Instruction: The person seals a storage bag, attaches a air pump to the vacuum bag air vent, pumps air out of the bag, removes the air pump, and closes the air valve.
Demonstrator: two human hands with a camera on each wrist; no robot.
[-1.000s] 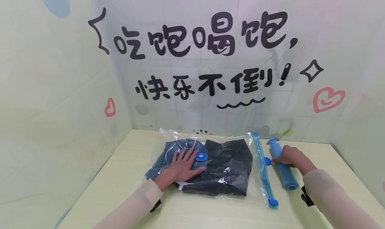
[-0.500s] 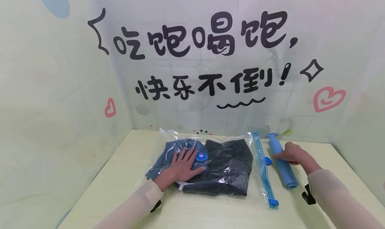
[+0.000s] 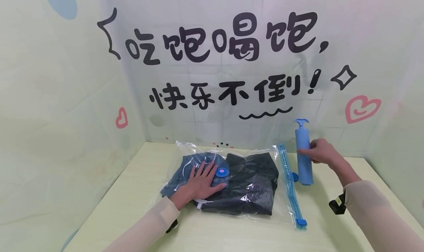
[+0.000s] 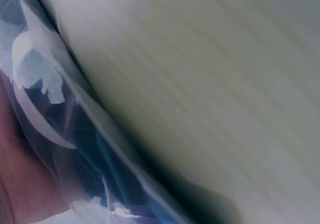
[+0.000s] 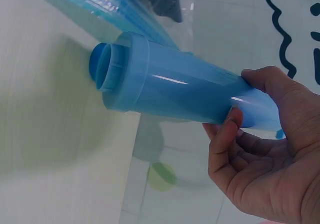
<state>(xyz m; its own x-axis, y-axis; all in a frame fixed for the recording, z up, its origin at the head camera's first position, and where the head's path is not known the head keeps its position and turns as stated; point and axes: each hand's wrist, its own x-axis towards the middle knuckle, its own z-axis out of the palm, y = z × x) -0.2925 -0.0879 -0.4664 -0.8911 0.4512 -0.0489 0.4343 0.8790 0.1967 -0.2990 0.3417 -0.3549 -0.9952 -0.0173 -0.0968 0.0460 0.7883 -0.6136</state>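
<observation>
A clear vacuum storage bag (image 3: 185,147) lies flat with folded blue clothing (image 3: 180,174) and dark clothing (image 3: 251,182) inside. My left hand (image 3: 201,182) rests on it, fingers spread, just beside the round blue valve (image 3: 222,172). In the left wrist view only part of that hand (image 4: 25,179) shows, against the film. My right hand (image 3: 321,152) pinches a light-blue hand pump (image 3: 302,141) between thumb and fingers. The pump is upright, its T-shaped handle (image 3: 301,121) on top. In the right wrist view the pump's ringed lower end (image 5: 132,72) points toward the table.
A blue zip strip (image 3: 287,182) runs along the bag's right edge, with a slider (image 3: 301,223) at its near end. Beside the strip lies a round blue cap (image 3: 294,177). Printed walls (image 3: 212,130) enclose the pale table (image 3: 212,237) behind and at both sides.
My right hand has raised the pump from lying slanted on the table and turned it upright. The left hand and the bag have stayed where they were.
</observation>
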